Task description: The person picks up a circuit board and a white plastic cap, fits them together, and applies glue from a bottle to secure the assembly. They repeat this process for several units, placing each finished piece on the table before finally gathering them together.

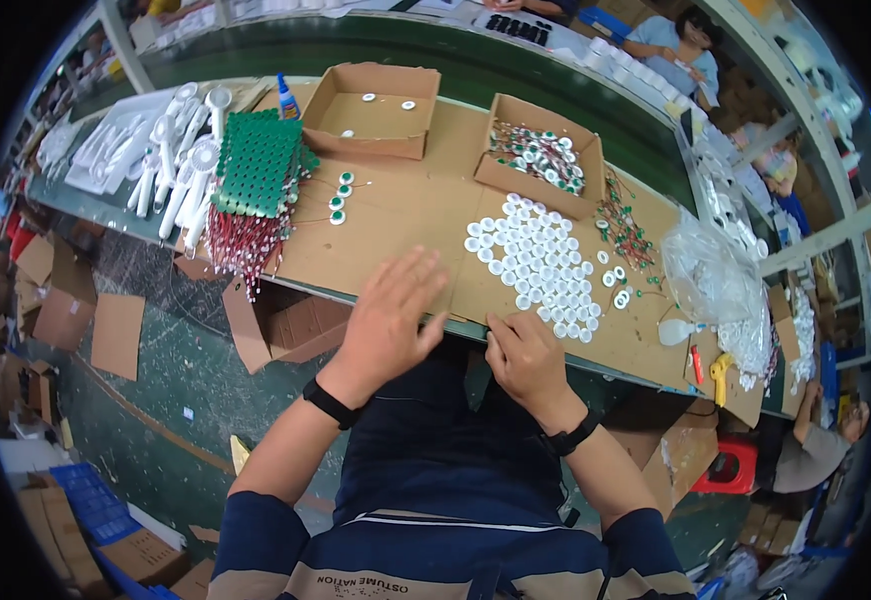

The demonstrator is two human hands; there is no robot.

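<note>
My left hand (398,308) is over the near edge of the cardboard-covered table, fingers stretched out flat and nothing visible in it. At the same edge my right hand (529,362) is closed, its fingers curled in by the cardboard sheet (436,225); whatever it may grip is hidden. Just beyond the right hand lies a spread of round white caps (541,265). Ahead of the left hand, several small green-and-white discs with wires (338,203) stand in a short column. Left of them is a stack of green circuit-board panels (259,165) with red and white wires hanging off the table edge.
An open cardboard box (371,115) holds a few white discs; another box (541,155) is full of wired discs. White shower-head-like handles (171,160) lie far left, near a blue glue bottle (288,98). At right are a plastic bag (711,265) and yellow tool (721,378). Co-workers sit beyond.
</note>
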